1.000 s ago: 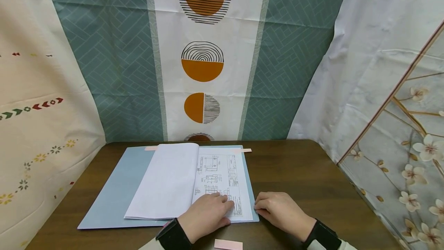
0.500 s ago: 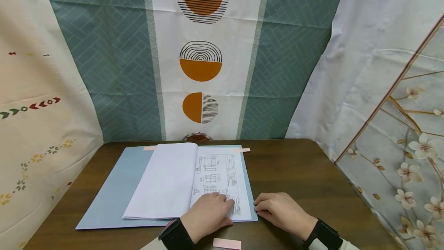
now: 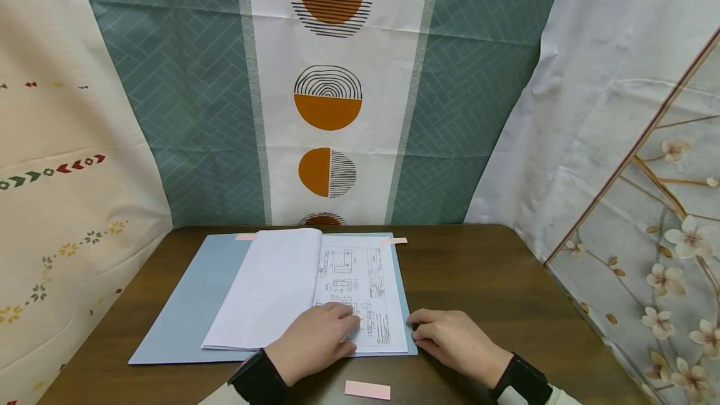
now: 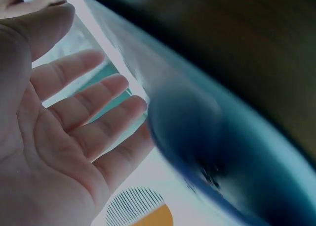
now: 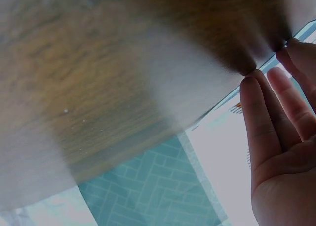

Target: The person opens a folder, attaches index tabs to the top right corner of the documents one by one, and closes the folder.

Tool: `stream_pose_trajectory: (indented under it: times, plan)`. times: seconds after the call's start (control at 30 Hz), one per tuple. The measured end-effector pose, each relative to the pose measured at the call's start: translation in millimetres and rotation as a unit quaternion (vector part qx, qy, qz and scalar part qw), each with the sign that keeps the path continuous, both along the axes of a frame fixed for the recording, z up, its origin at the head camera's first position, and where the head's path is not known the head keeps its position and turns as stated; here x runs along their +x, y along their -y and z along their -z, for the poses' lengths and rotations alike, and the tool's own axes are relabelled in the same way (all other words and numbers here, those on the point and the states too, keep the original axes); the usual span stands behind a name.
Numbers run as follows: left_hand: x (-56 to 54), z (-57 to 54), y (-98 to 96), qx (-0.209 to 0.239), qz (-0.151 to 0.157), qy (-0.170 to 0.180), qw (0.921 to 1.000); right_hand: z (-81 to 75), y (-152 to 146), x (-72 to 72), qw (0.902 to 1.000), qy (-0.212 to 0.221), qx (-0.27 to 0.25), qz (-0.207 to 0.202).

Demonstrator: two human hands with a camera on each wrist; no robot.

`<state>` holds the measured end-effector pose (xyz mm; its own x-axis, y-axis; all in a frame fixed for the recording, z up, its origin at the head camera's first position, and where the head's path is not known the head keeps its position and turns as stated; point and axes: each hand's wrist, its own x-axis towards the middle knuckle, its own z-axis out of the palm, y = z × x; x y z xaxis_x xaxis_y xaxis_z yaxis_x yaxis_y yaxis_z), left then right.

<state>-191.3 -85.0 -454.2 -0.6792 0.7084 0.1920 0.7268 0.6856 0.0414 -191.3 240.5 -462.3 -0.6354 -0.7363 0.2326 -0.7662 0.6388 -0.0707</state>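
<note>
A light blue folder point(image 3: 185, 305) lies spread on the table with a stack of papers in it. Its turned-over pages point(image 3: 275, 289) show a blank white side, and the sheet on the right is a technical drawing point(image 3: 368, 274). My left hand point(image 3: 317, 336) rests on the lower part of that drawing, covering some of it. In the left wrist view, the left fingers point(image 4: 94, 100) are spread and nearly straight. My right hand point(image 3: 452, 339) touches the folder's lower right edge with its fingertips. In the right wrist view, the right fingers point(image 5: 261, 117) are mostly straight and meet the tabletop beside the folder.
A pink sticky strip point(image 3: 367, 390) lies on the brown table point(image 3: 472, 267) near the front. Pale tabs point(image 3: 398, 240) stick out at the folder's top right and top left. Patterned cloth point(image 3: 478, 67) hangs behind the table and along both sides.
My left hand has slid left across the drawing, uncovering more of its lower right part. The right hand stays at the folder's edge, its fingertips shifted slightly left.
</note>
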Motion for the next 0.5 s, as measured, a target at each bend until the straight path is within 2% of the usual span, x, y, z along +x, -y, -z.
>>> stream_pose_trajectory:
  times: [0.1, 0.23, 0.5]
  plan:
    - [0.6, -5.8, 15.0, -0.008, -0.026, -0.007, 0.9996, 1.1, -1, 0.2, 0.9998, -0.017, 0.002, -0.009]
    - [-1.6, -11.2, 36.1, -0.018, -0.081, -0.011, 0.9965, 2.6, -2, 0.1, 0.9998, -0.018, 0.001, -0.008]
    - [-1.5, -11.4, 89.7, -0.016, -0.189, -0.002, 0.9818, 5.9, -5, -1.1, 0.9997, -0.021, 0.000, -0.014]
